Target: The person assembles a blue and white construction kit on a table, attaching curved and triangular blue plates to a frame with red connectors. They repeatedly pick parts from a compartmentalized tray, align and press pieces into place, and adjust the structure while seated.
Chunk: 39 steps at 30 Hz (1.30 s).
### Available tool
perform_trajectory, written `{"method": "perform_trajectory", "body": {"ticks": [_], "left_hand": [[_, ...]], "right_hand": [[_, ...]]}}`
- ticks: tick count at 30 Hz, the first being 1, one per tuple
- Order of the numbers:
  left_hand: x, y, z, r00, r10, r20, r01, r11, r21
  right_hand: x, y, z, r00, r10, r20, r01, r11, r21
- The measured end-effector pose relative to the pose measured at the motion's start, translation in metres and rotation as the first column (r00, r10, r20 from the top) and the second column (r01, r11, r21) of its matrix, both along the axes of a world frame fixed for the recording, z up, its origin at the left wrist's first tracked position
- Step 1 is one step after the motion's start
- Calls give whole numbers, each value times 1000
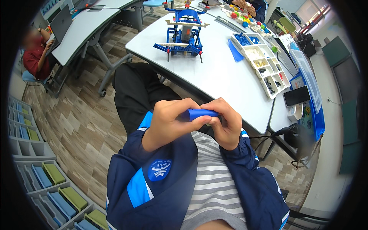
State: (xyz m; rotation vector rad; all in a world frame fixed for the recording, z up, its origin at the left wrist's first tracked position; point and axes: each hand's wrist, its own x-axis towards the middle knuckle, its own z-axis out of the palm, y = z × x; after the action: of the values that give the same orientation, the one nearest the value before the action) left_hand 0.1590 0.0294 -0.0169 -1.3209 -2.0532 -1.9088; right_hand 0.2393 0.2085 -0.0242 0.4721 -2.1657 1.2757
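Note:
Both hands meet in front of my chest and pinch a small, smooth blue piece [201, 114], which looks like a thin sheet bent into a curve. My left hand [168, 119] grips its left end between thumb and fingers. At the right end, my right hand [226, 122] closes on it, and the fingers hide part of the piece. Beyond my hands, on the white table [153, 50], stands a blue building-brick model [186, 34] with a grey block at its centre and a curved blue panel on top.
A white sorting tray [264, 63] of small parts lies on the right, beside a flat blue sheet [235, 51]. A phone [297, 96] rests near a blue bin [316, 111]. Colourful pieces [245, 24] lie near another person's hands [245, 5]. A seated person [36, 57] uses a laptop [61, 23].

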Motion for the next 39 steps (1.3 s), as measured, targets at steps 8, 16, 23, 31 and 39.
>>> {"method": "perform_trajectory", "body": {"ticks": [8, 16, 23, 31, 39], "left_hand": [[-3, 19, -12, 970, 180, -161, -171, 983, 70], [-7, 18, -12, 994, 60, 96, -64, 997, 39], [-6, 17, -9, 991, -61, 116, 57, 998, 42], [-6, 23, -12, 985, 3, 174, -3, 1000, -3], [-4, 24, -18, 994, 62, 93, -59, 998, -31]], "right_hand": [[6, -2, -6, 938, 169, 303, -80, 956, -283], [-3, 5, -12, 948, -81, 307, 114, 989, -94], [1, 14, -16, 914, 153, 377, 45, 883, -468], [1, 2, -10, 881, 118, 458, 71, 925, -374], [0, -7, -12, 895, 123, 429, 78, 903, -422]]}}
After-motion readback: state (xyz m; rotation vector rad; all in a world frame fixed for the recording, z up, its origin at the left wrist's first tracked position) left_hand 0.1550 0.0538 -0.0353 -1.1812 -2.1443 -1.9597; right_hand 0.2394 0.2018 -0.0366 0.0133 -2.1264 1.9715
